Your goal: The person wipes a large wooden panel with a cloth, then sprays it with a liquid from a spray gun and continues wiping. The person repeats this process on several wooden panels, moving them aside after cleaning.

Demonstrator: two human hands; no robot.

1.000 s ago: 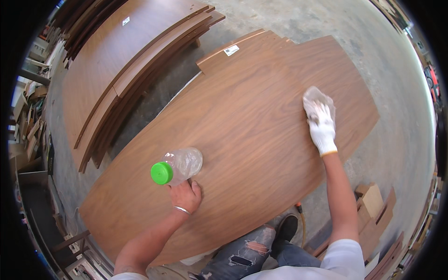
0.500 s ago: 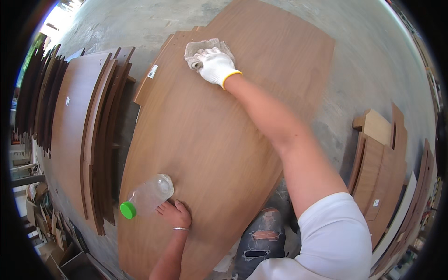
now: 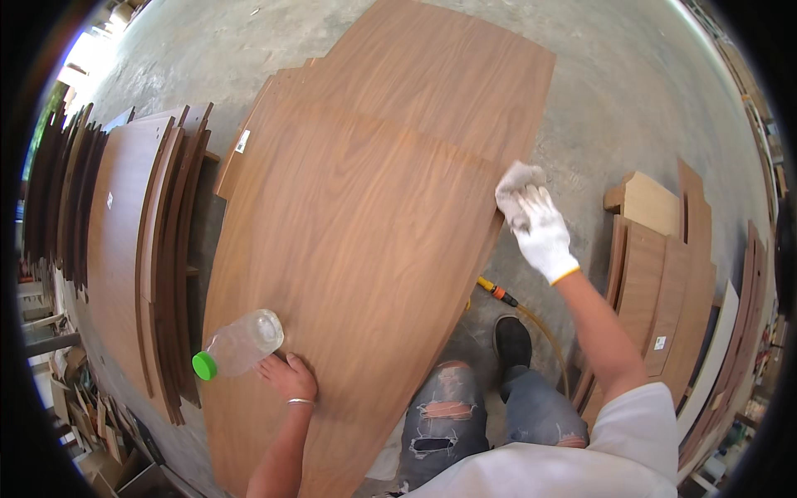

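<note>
A large brown wood-grain panel (image 3: pixel 357 232) lies in front of me. My right hand (image 3: pixel 540 228), in a white knit glove with a yellow cuff, grips a grey-beige cloth (image 3: pixel 519 181) at the panel's right edge. My bare left hand (image 3: pixel 290 378), a bracelet at its wrist, rests flat on the panel with fingers spread. Beside its fingertips a clear plastic bottle (image 3: pixel 245 342) with a green cap (image 3: pixel 204 365) lies on its side. The left fingers come up to the bottle but do not wrap round it.
Brown panels (image 3: pixel 133 241) stand stacked at the left. More boards (image 3: pixel 656 290) are piled at the right. A yellow hose (image 3: pixel 540 324) with an orange fitting runs over the concrete floor near my shoe (image 3: pixel 512 340). Scrap pieces (image 3: pixel 83 407) crowd the lower left.
My right hand has swept the cloth from the panel's far left part to its right edge, nearer me. My left hand and the bottle stay in place on the panel while the view shifts.
</note>
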